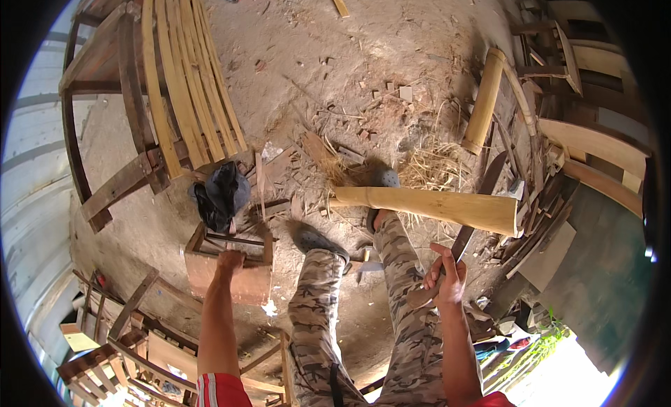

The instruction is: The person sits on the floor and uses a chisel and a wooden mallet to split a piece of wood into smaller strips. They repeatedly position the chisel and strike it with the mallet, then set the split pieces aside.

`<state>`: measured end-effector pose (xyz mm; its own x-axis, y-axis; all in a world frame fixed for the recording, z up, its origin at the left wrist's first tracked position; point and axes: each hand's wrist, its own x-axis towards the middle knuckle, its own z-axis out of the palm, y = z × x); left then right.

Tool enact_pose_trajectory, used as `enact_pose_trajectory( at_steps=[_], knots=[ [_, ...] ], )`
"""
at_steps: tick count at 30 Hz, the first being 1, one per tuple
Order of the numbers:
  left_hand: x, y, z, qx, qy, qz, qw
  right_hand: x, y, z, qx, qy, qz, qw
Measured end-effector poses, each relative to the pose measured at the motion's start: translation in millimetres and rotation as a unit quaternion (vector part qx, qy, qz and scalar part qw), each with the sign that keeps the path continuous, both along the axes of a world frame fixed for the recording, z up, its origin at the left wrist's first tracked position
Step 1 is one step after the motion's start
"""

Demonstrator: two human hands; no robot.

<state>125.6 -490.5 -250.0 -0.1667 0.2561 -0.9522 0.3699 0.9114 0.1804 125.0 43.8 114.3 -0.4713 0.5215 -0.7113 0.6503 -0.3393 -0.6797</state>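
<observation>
My right hand [449, 273] is wrapped around the handle of a machete [482, 190], its index finger partly raised. The long dark blade points up and away to the right, crossing the right end of a split bamboo piece [426, 205]. That pale bamboo lies crosswise in front of my right leg, its left part by my shoe; whether blade and bamboo touch I cannot tell. On the left, my left hand [229, 261] is closed over the edge of a small wooden stool [231, 281] with a box-like frame. Its fingertips are partly hidden.
A bamboo-slat bench [189, 78] stands at the far left, with a black plastic bag [220, 194] near its end. Straw-like shavings [437, 166] and wood scraps litter the dirt floor. A bamboo length [486, 103] leans at the right near stacked boards [594, 138]. Wooden frames [133, 337] stand lower left.
</observation>
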Motion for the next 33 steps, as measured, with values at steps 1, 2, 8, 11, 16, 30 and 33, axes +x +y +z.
enact_pose_trajectory(
  at_steps=[1, 2, 8, 11, 16, 30, 33],
  knots=[
    [-7, 18, 28, 0.118, 0.056, -0.048, 0.99, 2, 0, 1, 0.006, -0.003, -0.017, 1.0],
    [1, 25, 45, 0.163, 0.068, -0.043, 0.983, 2, 1, 7, 0.004, -0.002, -0.018, 1.0],
    [-51, 106, 176, 0.326, 0.216, 0.042, 0.919, -12, 22, 58, 0.007, 0.015, -0.043, 0.999],
    [-77, 156, 221, 0.349, 0.242, 0.072, 0.903, -31, 45, 97, 0.006, 0.029, -0.075, 0.997],
    [-134, 279, 277, 0.4, 0.291, 0.1, 0.863, -57, 109, 135, 0.041, 0.077, -0.111, 0.99],
    [-415, 658, 208, 0.343, 0.328, -0.02, 0.88, -188, 394, 79, 0.115, 0.114, -0.158, 0.974],
    [-484, 750, 189, 0.315, 0.198, 0.049, 0.927, -202, 443, 83, 0.123, 0.088, -0.181, 0.972]
  ],
)
